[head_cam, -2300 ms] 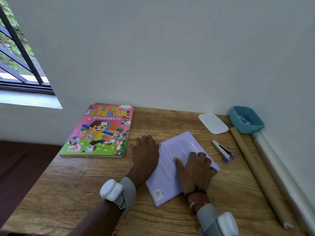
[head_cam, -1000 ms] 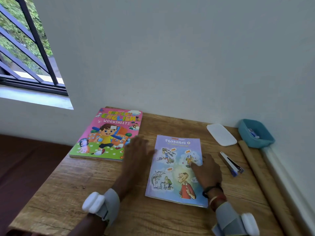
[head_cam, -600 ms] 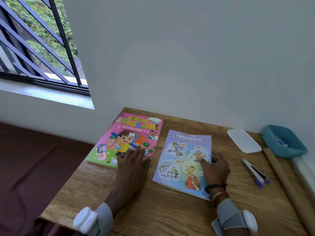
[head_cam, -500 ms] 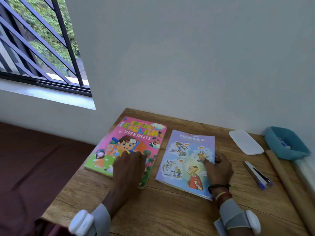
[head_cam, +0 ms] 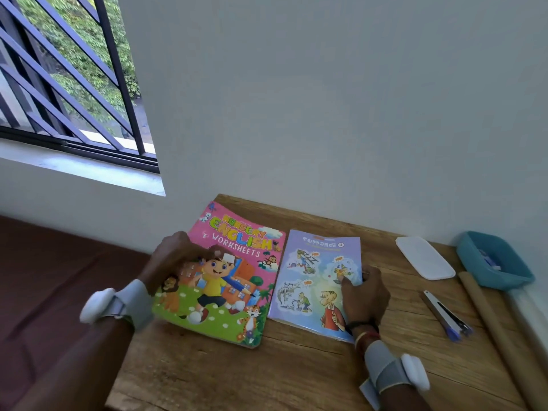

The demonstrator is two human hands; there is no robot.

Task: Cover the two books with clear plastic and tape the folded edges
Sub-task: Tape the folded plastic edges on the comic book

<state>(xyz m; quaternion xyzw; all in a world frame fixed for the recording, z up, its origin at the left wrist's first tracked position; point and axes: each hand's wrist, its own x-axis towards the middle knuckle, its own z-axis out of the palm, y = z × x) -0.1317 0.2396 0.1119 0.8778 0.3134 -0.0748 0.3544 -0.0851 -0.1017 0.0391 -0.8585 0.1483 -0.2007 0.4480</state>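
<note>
Nursery English Worksheets book [head_cam: 225, 280], pink-covered, was seen left of centre in the lower half of the frame, tilted, with its left side raised off the wooden table [head_cam: 296, 378] and its lower right corner down on the wood. Its left edge was gripped by the left hand [head_cam: 170, 262], the fingers curled round the cover, though that hand was blurred. Just to the right, close beside it, the purple Suppandi book [head_cam: 314, 280] was laid flat on the table, front cover up. The right hand [head_cam: 366, 295] was rested on that book's right edge, one fingertip placed on the cover and the other fingers bent over the edge; whether the edge was pinched could not be told. A grey strap with a white unit was worn on each wrist. Further right, a white lid [head_cam: 425, 258], a teal tray [head_cam: 493, 262], a stapler [head_cam: 446, 317] and a brown cardboard tube [head_cam: 501, 336] were set out on the table. A barred window [head_cam: 68, 84] was visible at the upper left.
</note>
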